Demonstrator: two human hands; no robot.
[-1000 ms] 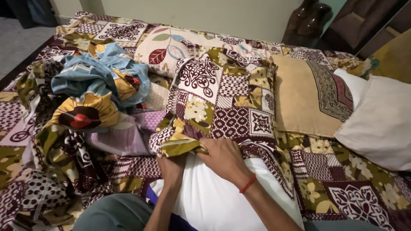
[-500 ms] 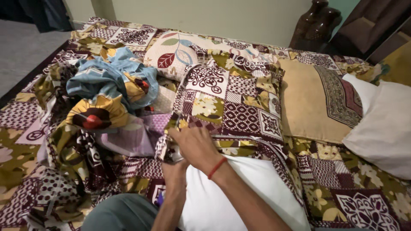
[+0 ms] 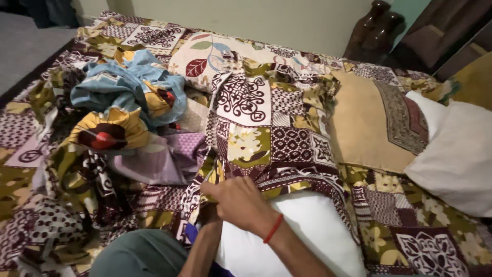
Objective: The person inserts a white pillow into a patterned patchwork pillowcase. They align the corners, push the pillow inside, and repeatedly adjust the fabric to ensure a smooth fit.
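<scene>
A white pillow (image 3: 302,231) lies in front of me, its far part inside a patchwork pillowcase (image 3: 266,128) in maroon, olive and cream. My right hand (image 3: 238,202), with a red thread on the wrist, pinches the open hem of the pillowcase at the pillow's left corner. My left hand (image 3: 207,215) is mostly hidden beneath the right one and grips the same hem from below. My knee in grey-green trousers (image 3: 138,254) shows at the bottom.
A pile of crumpled blue, yellow and purple cloth (image 3: 123,113) lies to the left on the patchwork bedsheet (image 3: 405,225). A leaf-print pillow (image 3: 205,59) sits behind, a tan cushion (image 3: 369,123) and a plain white pillow (image 3: 456,149) to the right. Dark wooden bedposts (image 3: 376,28) stand at the back.
My right hand moved left from the middle of the hem to the pillow's left corner, over the left hand. The pillowcase hem has been drawn lower over the white pillow.
</scene>
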